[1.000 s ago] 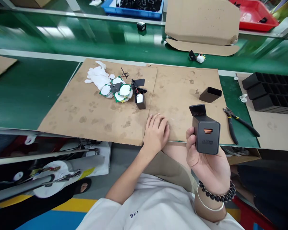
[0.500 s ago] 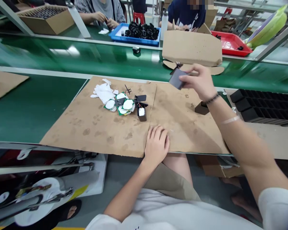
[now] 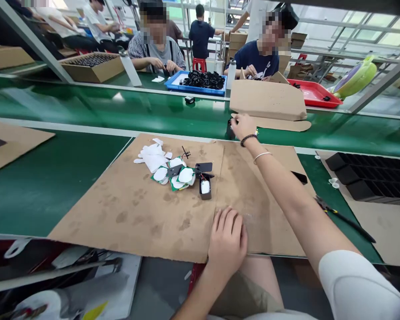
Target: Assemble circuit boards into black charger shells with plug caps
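Note:
Stretched out over the green belt, my right hand [image 3: 244,126] has its fingers closed on a small black plastic case [image 3: 230,129], which they partly cover. My left hand [image 3: 228,240] lies flat, palm down, at the front edge of the brown cardboard sheet [image 3: 133,222]. Ahead of it stands an open black case [image 3: 205,190] with a white part and thin wires inside. Beside that case lie several green circuit boards with round white pads [image 3: 186,176], black flat pieces [image 3: 204,167] and a white glove [image 3: 152,156].
Rows of black cases [image 3: 373,178] sit at the right, near pliers [image 3: 350,221]. Another dark case [image 3: 299,178] shows behind my right forearm. Beyond the green belt [image 3: 136,109] are a blue tray [image 3: 169,85] of black parts, a cardboard box [image 3: 266,98], a red tray [image 3: 315,94] and co-workers.
My right hand has carried the case forward and left, from above the cardboard to the belt. The view has tilted up, showing more of the room. My left hand stays on the cardboard.

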